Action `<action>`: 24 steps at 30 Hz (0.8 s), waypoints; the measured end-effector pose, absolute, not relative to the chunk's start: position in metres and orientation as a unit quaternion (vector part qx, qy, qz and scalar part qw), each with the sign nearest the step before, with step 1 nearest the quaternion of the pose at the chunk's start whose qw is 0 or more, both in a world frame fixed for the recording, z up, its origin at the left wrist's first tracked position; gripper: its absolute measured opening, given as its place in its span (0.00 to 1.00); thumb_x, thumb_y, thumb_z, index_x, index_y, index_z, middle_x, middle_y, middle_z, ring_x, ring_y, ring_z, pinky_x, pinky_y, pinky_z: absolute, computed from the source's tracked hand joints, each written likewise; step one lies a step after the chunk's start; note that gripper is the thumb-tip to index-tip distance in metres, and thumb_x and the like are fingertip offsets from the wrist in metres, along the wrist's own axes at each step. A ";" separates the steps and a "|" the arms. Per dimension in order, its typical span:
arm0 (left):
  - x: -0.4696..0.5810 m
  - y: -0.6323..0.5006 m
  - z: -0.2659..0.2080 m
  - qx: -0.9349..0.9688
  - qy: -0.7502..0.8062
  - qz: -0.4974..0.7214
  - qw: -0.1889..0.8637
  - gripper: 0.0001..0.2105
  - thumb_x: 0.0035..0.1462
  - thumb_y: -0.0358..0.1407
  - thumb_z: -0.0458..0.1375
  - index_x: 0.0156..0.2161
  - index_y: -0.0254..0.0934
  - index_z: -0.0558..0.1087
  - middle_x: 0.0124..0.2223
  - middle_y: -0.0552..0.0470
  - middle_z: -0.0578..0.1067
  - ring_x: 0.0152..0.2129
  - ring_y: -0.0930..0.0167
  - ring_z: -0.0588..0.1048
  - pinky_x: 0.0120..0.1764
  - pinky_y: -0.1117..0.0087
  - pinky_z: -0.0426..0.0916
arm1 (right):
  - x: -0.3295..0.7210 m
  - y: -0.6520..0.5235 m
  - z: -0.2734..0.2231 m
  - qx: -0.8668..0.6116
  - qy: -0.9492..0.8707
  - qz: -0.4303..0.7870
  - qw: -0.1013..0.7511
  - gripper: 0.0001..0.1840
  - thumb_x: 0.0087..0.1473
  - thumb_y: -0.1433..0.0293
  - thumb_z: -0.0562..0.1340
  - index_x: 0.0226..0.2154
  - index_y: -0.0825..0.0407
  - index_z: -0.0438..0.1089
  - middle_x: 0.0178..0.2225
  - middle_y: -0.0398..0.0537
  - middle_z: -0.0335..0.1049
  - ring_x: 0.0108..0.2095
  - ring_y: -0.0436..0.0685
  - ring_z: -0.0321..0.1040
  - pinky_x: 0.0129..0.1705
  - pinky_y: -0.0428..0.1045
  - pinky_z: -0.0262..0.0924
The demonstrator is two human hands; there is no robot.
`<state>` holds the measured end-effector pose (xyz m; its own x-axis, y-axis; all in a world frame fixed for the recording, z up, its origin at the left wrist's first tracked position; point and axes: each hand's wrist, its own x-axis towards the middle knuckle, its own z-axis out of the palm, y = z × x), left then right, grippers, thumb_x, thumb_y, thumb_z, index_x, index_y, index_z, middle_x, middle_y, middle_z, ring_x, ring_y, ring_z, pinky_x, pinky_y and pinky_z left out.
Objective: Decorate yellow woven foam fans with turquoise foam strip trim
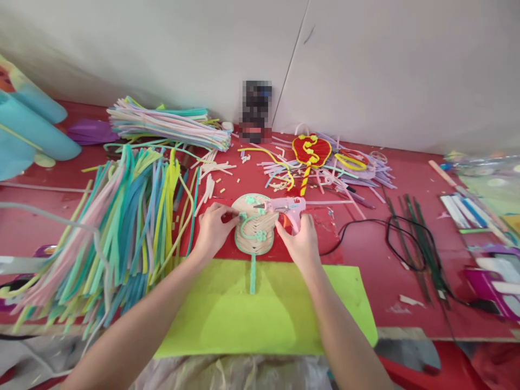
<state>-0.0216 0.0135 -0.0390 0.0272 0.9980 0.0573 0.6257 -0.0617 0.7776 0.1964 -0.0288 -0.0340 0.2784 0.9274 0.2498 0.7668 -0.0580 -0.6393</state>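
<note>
A cream fan made of pipe cleaners (266, 230) lies in front of me, edged in mint green, with green flowers and a curved green stem on its face. Its green handle (253, 276) points toward me. My left hand (217, 227) is closed at the fan's left rim, thumb and fingertips pinched there beside a small green piece. Wrapped in my right hand (300, 238) is a pink hot glue gun (286, 205). The gun's nozzle points left, over the upper part of the fan.
Bundles of pastel pipe cleaners (134, 216) lie at left, others (170, 124) behind. A red-and-yellow fan (312, 151) rests at the back among purple stems. A phone (255, 111) leans on the wall. A black cord (390, 238) loops at right; a lime sheet (195, 319) lies nearest me.
</note>
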 end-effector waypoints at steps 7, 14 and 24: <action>-0.033 0.015 -0.033 0.680 0.586 0.275 0.344 0.07 0.51 0.41 0.60 0.33 0.41 0.76 0.40 0.51 0.71 0.39 0.68 0.70 0.48 0.63 0.62 | 0.205 -0.028 -0.036 -0.728 -0.569 0.121 0.363 0.19 0.46 0.55 0.62 0.33 0.50 0.59 0.34 0.47 0.62 0.39 0.59 0.64 0.40 0.54 0.61; -0.027 0.008 -0.023 0.699 0.621 0.203 0.290 0.06 0.51 0.41 0.60 0.32 0.43 0.77 0.43 0.51 0.70 0.41 0.64 0.68 0.50 0.54 0.56 | 0.205 -0.028 -0.036 -0.729 -0.573 0.122 0.353 0.19 0.46 0.55 0.62 0.34 0.50 0.59 0.34 0.47 0.62 0.38 0.58 0.63 0.39 0.53 0.60; -0.025 0.005 -0.026 0.708 0.617 0.210 0.272 0.06 0.51 0.41 0.59 0.31 0.44 0.76 0.42 0.51 0.70 0.41 0.63 0.67 0.49 0.53 0.55 | 0.206 -0.028 -0.036 -0.730 -0.577 0.126 0.345 0.19 0.46 0.55 0.62 0.32 0.51 0.59 0.33 0.47 0.62 0.37 0.58 0.64 0.39 0.53 0.60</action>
<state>-0.0252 0.0053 -0.0259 0.1492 0.9881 -0.0381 0.7595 -0.0899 0.6443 0.2055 -0.0285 -0.0360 0.3028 0.9288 0.2136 0.7546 -0.0968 -0.6490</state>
